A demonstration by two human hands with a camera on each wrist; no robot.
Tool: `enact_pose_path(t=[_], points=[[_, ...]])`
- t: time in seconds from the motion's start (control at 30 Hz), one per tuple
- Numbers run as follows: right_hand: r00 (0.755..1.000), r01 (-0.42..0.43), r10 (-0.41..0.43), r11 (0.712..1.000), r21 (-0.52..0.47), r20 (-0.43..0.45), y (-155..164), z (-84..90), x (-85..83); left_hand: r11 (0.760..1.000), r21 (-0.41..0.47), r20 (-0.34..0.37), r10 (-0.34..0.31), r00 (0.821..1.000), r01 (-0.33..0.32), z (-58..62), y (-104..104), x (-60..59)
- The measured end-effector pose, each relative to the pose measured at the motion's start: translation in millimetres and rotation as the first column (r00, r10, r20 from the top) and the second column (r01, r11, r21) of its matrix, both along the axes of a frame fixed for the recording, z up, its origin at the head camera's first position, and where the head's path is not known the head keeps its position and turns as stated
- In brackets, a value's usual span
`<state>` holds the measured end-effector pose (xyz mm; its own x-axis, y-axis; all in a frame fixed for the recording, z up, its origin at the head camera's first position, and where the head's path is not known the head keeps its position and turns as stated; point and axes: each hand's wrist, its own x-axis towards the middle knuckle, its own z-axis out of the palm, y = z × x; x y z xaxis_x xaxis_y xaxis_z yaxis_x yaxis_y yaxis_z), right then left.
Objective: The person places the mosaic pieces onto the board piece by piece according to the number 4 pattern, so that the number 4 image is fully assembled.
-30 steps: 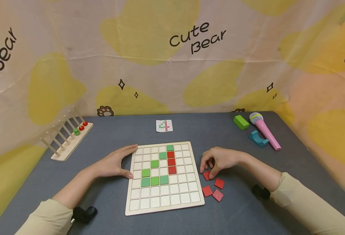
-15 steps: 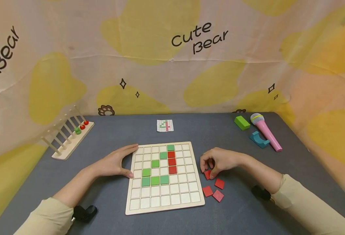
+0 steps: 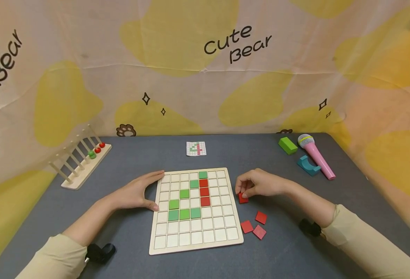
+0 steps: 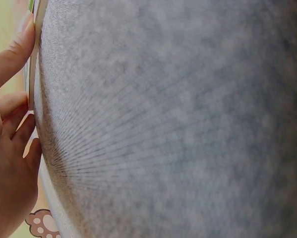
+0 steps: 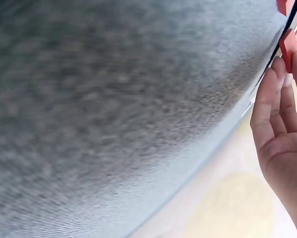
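A wooden grid board (image 3: 214, 235) lies mid-table, with several green tiles (image 3: 184, 193) set in a stepped line and a column of three red tiles (image 3: 204, 192). At its left edge rests my left hand (image 3: 135, 193), thumb and fingers spread along the rim; the left wrist view shows the thumb (image 4: 19, 47) against the board's side. Just off the board's right edge, my right hand (image 3: 260, 184) pinches a red square tile (image 3: 243, 198) between thumb and fingers. The right wrist view shows that tile (image 5: 289, 49) tilted at the fingertips. Three loose red tiles (image 3: 259, 232) lie below this hand.
A small pattern card (image 3: 196, 148) lies behind the board. At the back left stands a peg rack (image 3: 86, 166) with red and green beads. A green block (image 3: 287, 145), a teal arch block (image 3: 308, 166) and a pink toy microphone (image 3: 317, 157) lie back right.
My right hand has lifted the red tile from its place beside the loose ones and brought it up and slightly left, towards the board. The left hand has stayed at the board's edge.
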<state>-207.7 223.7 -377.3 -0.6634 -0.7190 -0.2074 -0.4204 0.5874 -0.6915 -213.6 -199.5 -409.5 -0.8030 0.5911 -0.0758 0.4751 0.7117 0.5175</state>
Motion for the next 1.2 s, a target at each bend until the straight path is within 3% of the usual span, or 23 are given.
enact_pose_path(t=[0.4, 1.2], points=[[0.999, 0.045, -0.047, 0.995, -0.085, -0.026, -28, 4.1, 5.8, 1.000, 0.005, -0.001, -0.007, 1.000, 0.007, 0.3, 0, -0.7], [0.996, 0.094, -0.094, 0.989, -0.114, -0.001, -88, 4.8, 29.5, 1.000, 0.005, -0.009, -0.007, 1.000, 0.007, -1.6, -1, -0.9]])
